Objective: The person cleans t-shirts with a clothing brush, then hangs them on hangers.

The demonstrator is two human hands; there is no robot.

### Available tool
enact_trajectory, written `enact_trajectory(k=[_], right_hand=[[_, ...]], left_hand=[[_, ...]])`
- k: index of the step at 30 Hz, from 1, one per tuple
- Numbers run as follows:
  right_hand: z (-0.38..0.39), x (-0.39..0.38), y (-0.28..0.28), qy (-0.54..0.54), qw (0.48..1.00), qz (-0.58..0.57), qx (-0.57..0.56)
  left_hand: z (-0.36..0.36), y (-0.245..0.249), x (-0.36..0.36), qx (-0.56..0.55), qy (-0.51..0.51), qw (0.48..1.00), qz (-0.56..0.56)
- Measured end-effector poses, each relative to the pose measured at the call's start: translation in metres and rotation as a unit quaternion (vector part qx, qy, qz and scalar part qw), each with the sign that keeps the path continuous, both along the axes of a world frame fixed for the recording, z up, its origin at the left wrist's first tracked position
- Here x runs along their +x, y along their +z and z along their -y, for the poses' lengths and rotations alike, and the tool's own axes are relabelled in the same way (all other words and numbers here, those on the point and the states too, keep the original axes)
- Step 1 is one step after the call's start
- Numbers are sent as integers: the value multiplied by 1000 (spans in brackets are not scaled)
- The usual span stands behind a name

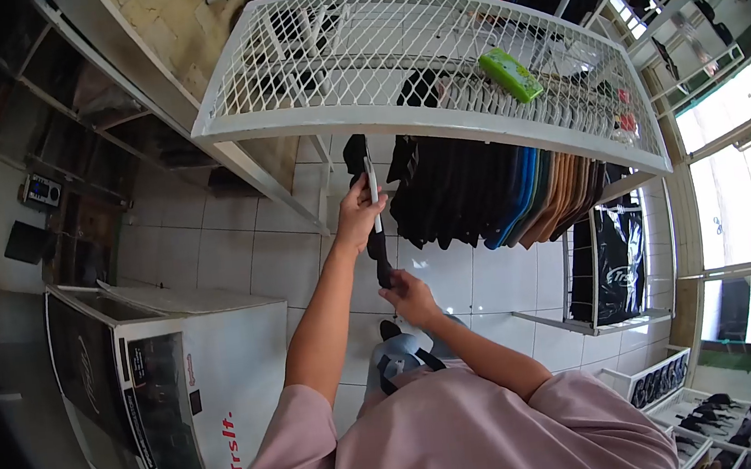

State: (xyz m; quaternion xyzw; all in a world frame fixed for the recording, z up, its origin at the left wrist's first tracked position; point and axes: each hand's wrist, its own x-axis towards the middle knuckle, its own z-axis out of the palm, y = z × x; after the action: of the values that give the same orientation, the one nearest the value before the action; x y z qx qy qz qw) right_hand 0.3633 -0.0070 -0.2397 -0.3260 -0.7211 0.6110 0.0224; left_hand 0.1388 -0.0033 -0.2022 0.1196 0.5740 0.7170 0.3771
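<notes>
Hanging just left of the frame's middle, a narrow black cloth item (380,257) stretches downward beside a slim white strip (373,189), perhaps a hanger. The left hand (361,216) has its fingers wrapped round the white strip and the cloth against it. Lower and slightly to the right, the right hand (412,298) pinches the cloth's bottom end between thumb and fingers.

Just right of the cloth, a packed row of garments (480,187) hangs beneath a white rack (419,124), mostly black, then blue, green and browns towards the right. The rack's top is open diamond mesh, and a bright green packet (511,75) lies on it in the upper right of the frame.

Below everything spreads a floor (232,259) of glossy pale tiles with dark joints, catching light near the centre. The lower left is filled by a pale cabinet (242,358) with red lettering on its side. At the right edge, bright windows (747,195) let in daylight; near them stands a shiny black bag (620,268). White trays (671,408) of dark goods occupy the lower right corner.
</notes>
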Motion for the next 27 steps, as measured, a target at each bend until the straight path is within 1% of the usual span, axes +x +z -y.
enact_trajectory(k=[1, 2, 6, 7, 9, 10, 12, 14, 15, 16, 18, 21, 24, 27], right_hand=[[-3, -9, 0, -2, 1000, 15, 5], [-6, -17, 1, -4, 999, 31, 12], [-20, -44, 6, -63, 986, -73, -138], [-26, -49, 5, -70, 984, -81, -146], [-38, -62, 3, -78, 979, -94, -165], [-44, -68, 18, -73, 980, -86, -163], [-60, -80, 46, -61, 983, -71, -157], [-75, -96, 29, -69, 982, -109, -139], [-82, -104, 27, -83, 978, -128, -139], [-89, -109, 21, -99, 975, -144, -140], [-103, -118, 16, -89, 976, -147, -131], [-118, -124, 19, -77, 976, -155, -135], [-129, -128, 22, -95, 973, -157, -140], [-143, -130, 22, -85, 987, -105, -90]], left_hand=[[-7, 3, -4, -4, 9, 1000, -28], [-12, 6, -7, -2, 10, 1000, -27], [-30, 16, -21, 31, 6, 998, -53], [-33, 15, -22, 41, 7, 997, -65], [-34, 8, -26, 75, -31, 993, -81], [-32, 9, -27, 91, -49, 991, -89], [-26, 11, -23, 22, -62, 987, -143], [-23, 9, -19, -49, -60, 980, -185], [-23, 2, -18, -75, -45, 969, -231], [-24, -6, -18, -90, -49, 964, -246], [-25, -17, -16, -121, -59, 952, -275], [-37, -25, -22, -123, -48, 941, -312], [-52, -33, -30, -83, -55, 948, -302], [-62, -36, -32, -75, -68, 960, -260]])
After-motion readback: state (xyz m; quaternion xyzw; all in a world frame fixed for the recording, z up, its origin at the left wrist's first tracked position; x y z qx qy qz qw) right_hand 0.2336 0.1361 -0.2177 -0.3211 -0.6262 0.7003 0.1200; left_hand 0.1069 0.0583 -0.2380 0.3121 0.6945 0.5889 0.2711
